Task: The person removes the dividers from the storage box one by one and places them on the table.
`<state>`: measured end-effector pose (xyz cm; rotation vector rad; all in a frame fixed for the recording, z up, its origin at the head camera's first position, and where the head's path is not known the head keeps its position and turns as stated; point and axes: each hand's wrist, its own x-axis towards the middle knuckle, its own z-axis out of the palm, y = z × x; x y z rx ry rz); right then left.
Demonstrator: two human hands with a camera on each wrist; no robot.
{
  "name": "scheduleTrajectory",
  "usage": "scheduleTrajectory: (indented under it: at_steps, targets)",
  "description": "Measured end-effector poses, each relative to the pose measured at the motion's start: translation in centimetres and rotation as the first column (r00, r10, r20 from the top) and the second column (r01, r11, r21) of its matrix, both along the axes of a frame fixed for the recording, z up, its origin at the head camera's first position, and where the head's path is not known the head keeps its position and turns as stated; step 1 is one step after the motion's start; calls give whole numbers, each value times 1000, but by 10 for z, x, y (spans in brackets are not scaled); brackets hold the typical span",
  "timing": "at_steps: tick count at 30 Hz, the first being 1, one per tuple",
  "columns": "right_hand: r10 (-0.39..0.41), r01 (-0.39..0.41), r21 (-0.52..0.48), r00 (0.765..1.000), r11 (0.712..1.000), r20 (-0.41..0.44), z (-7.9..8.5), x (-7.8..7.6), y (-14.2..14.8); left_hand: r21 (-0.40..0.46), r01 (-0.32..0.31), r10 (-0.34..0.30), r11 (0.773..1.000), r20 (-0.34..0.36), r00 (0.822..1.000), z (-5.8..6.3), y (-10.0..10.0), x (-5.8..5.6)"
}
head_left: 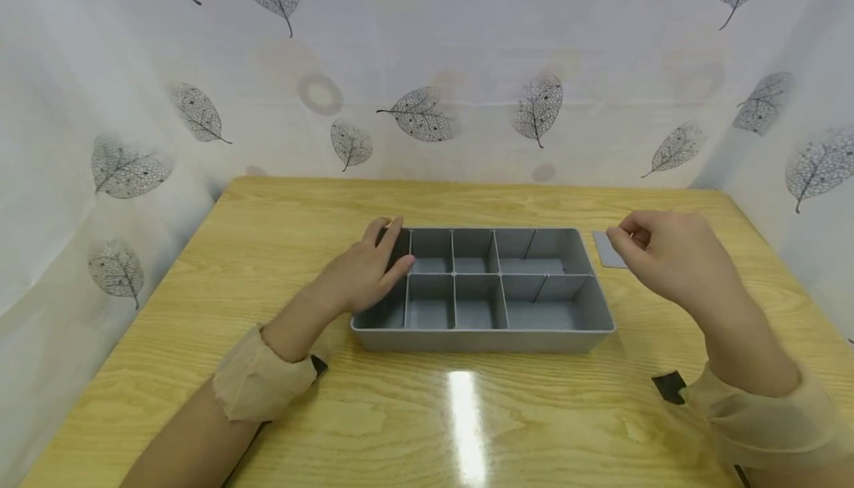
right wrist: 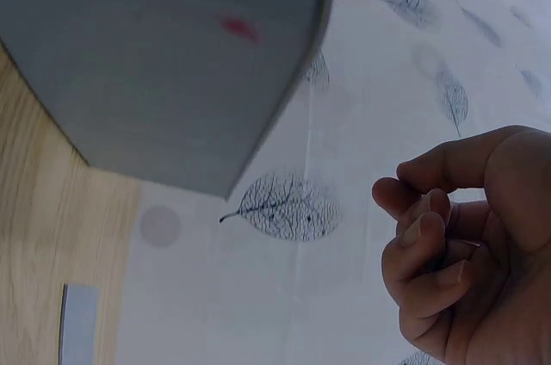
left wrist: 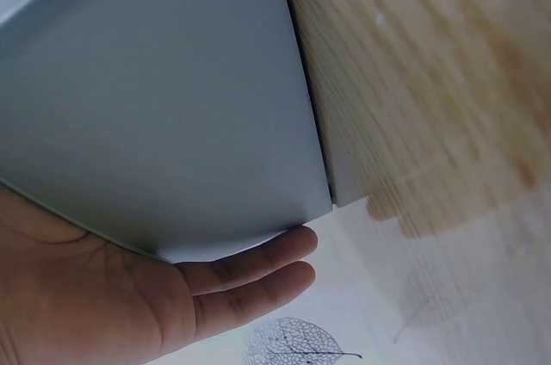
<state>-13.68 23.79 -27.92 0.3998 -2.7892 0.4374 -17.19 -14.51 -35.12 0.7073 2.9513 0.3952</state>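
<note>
A grey divided organizer tray with several compartments sits on the wooden table. My left hand rests over its left end, the thumb above the left compartment and the fingers at the far left corner. In the left wrist view, two nearly straight fingers lie along the rim of the grey end wall. To the right of the tray, my right hand is raised with its fingers curled inward, and nothing shows between them. Beside it on the table lies a thin flat grey piece, partly hidden by that hand.
The wooden table ends at the back against a white curtain with a leaf print. Bands with black straps wrap both wrists. A red spot shows on the tray's wall in the right wrist view.
</note>
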Motion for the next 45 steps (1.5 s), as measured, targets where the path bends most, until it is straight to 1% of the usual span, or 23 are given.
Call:
scheduleTrajectory:
  at_steps: [2, 6, 9, 12, 16, 19, 21, 25, 31, 40, 45]
  targets:
    - [47, -47, 4, 999, 999, -3, -3, 5, -12, 2, 3, -3, 1000, -4, 1000, 0, 0, 0]
    - [135, -135, 10, 991, 991, 20, -13, 13, -37, 10, 7, -7, 1000, -2, 1000, -1, 0, 0]
    - [203, -203, -9, 975, 979, 88, -24, 18, -56, 6, 8, -8, 1000, 6, 1000, 0, 0, 0]
    - [267, -264, -38, 952, 964, 151, -37, 22, -72, 2, 4, -4, 1000, 12, 1000, 1, 0, 1]
    - [323, -313, -78, 918, 946, 232, -53, 26, -86, -3, 3, -3, 1000, 12, 1000, 1, 1, 1]
    - [339, -317, -124, 897, 940, 284, -62, 27, -91, -6, 4, -4, 1000, 12, 1000, 1, 1, 0]
    - [344, -310, -155, 890, 938, 299, -66, 27, -92, -9, 6, -6, 1000, 12, 1000, 0, 1, 0]
    - [354, -310, -188, 890, 932, 286, -68, 27, -93, -8, 4, -4, 1000, 12, 1000, 1, 1, 0]
    - [363, -326, -180, 902, 928, 234, -66, 26, -96, -2, 2, -2, 1000, 7, 1000, 1, 0, 0]
    - [329, -303, -159, 927, 940, 180, -62, 28, -97, 17, 8, -8, 1000, 4, 1000, 0, -1, 0]
    - [323, -298, -159, 931, 941, 168, -59, 29, -97, 15, 12, -12, 1000, 0, 1000, 0, 0, 0]
